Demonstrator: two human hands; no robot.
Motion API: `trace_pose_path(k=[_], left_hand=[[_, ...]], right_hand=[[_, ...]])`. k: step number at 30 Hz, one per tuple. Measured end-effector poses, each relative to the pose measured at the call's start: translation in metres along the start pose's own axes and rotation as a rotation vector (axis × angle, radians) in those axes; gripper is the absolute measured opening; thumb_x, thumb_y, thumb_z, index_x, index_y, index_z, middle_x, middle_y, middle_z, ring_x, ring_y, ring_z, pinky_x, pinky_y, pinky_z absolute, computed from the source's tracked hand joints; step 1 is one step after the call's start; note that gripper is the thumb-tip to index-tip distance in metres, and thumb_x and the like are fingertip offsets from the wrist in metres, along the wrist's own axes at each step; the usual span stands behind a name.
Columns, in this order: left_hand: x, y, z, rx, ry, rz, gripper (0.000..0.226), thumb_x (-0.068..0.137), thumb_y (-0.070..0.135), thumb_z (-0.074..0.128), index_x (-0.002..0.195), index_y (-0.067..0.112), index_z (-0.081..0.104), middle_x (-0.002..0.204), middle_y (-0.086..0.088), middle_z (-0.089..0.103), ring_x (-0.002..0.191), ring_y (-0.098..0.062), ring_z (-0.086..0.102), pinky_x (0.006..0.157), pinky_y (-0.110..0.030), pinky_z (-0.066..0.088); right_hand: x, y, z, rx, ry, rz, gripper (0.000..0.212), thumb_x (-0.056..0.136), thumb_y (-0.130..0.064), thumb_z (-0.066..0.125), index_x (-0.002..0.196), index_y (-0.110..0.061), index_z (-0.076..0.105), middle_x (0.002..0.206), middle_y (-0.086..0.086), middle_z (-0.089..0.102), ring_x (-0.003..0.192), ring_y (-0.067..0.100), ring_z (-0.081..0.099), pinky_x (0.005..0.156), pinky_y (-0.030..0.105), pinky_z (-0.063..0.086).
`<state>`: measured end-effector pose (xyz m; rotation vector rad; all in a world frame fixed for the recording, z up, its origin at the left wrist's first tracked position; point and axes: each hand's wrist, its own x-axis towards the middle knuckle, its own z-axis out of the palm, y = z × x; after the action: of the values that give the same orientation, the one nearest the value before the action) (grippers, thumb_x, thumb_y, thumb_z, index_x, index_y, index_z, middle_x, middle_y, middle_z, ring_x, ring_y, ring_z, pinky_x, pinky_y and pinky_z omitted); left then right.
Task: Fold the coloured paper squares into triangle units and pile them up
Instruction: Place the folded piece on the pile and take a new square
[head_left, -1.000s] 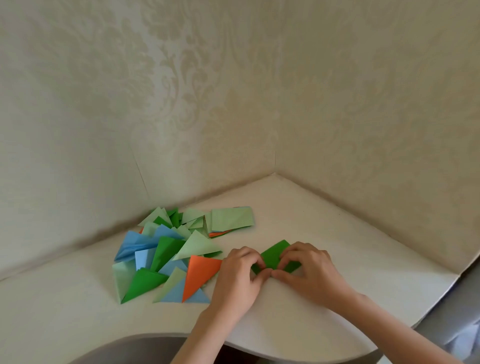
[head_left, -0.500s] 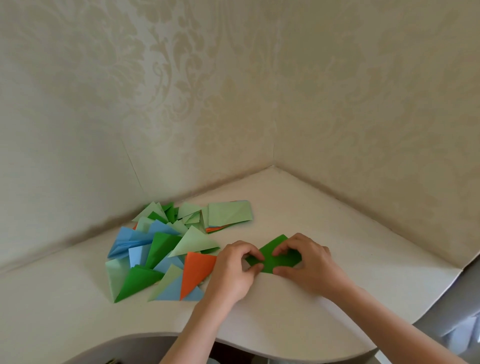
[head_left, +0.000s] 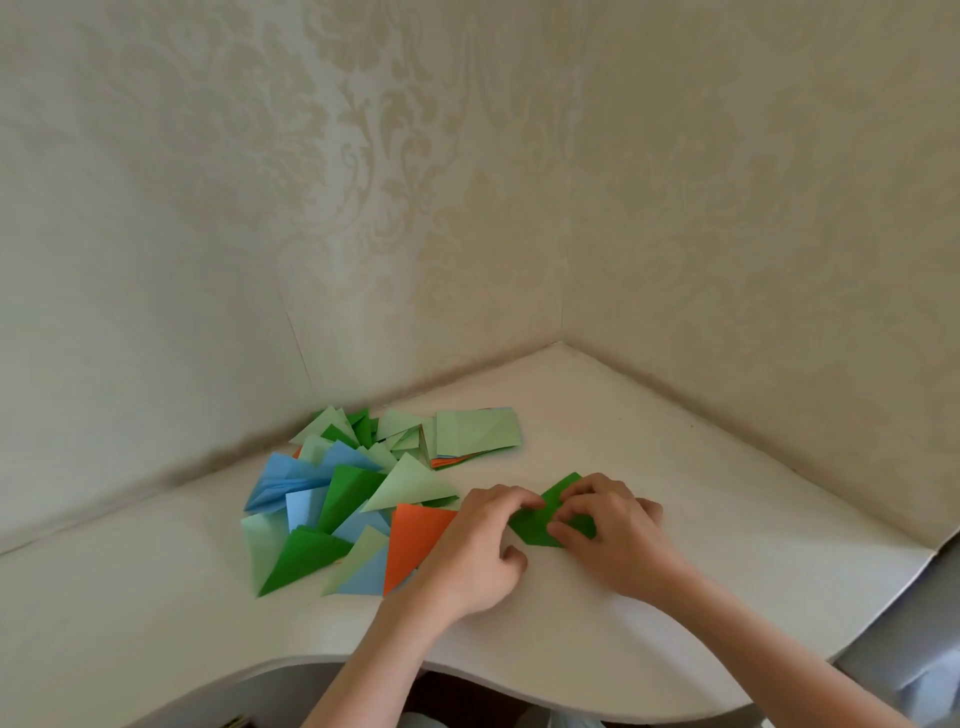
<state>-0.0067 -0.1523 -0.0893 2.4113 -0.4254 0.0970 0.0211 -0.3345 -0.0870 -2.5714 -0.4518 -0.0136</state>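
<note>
Two hands (head_left: 478, 551), one orange triangle (head_left: 415, 540)

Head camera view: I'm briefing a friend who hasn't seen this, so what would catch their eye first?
Probably the bright heap of folded triangles, green, blue and orange, on the left of the pale corner table. Next, the left hand and right hand, both pressing a dark green paper flat just right of the heap. Behind it lies a stack of light green sheets.
</note>
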Motion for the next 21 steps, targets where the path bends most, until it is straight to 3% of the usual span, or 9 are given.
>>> trace_pose_path(k=[5,8,11,15,21], left_hand=[[-0.004,-0.003,0.002,0.120,0.168,0.126,0.037,0.078,0.001,0.060,0.108,0.021,0.064,0.105,0.010,0.061,0.102,-0.007,0.049,0.089,-0.022,0.042],[-0.006,0.003,0.005,0.204,0.240,0.181,0.018,0.081,0.009,0.064,0.094,0.020,0.068,0.093,0.009,0.064,0.090,-0.009,0.052,0.077,-0.024,0.043],[-0.007,0.012,0.013,0.234,0.257,0.218,0.008,0.085,0.018,0.062,0.089,0.020,0.068,0.085,0.008,0.064,0.082,-0.010,0.052,0.069,-0.022,0.039],[-0.002,0.015,0.023,0.163,0.284,0.127,0.004,0.084,0.020,0.064,0.088,0.019,0.066,0.083,0.005,0.064,0.081,-0.012,0.052,0.068,-0.026,0.040],[0.000,0.013,0.031,0.130,0.353,0.004,0.018,0.085,0.028,0.066,0.102,0.024,0.063,0.079,0.009,0.056,0.076,-0.008,0.050,0.066,-0.020,0.037]], right_hand=[[0.007,0.004,-0.016,0.040,-0.079,-0.118,0.019,0.096,-0.040,0.049,0.096,-0.032,0.066,0.121,-0.025,0.046,0.108,0.001,0.041,0.100,0.035,0.028],[0.005,0.012,-0.022,0.032,-0.049,-0.167,0.013,0.091,-0.043,0.055,0.090,-0.036,0.067,0.118,-0.028,0.046,0.115,-0.001,0.042,0.101,0.034,0.027],[-0.004,0.023,-0.023,0.014,0.011,-0.200,0.012,0.084,-0.049,0.064,0.093,-0.042,0.066,0.114,-0.030,0.048,0.109,-0.006,0.044,0.099,0.032,0.027],[-0.013,0.036,-0.021,0.017,0.026,-0.245,0.013,0.089,-0.045,0.058,0.091,-0.039,0.069,0.109,-0.029,0.052,0.101,-0.008,0.049,0.096,0.040,0.039],[-0.019,0.034,-0.011,0.015,0.058,-0.134,0.022,0.078,-0.061,0.061,0.083,-0.040,0.066,0.111,-0.028,0.049,0.104,-0.007,0.043,0.101,0.031,0.026]])
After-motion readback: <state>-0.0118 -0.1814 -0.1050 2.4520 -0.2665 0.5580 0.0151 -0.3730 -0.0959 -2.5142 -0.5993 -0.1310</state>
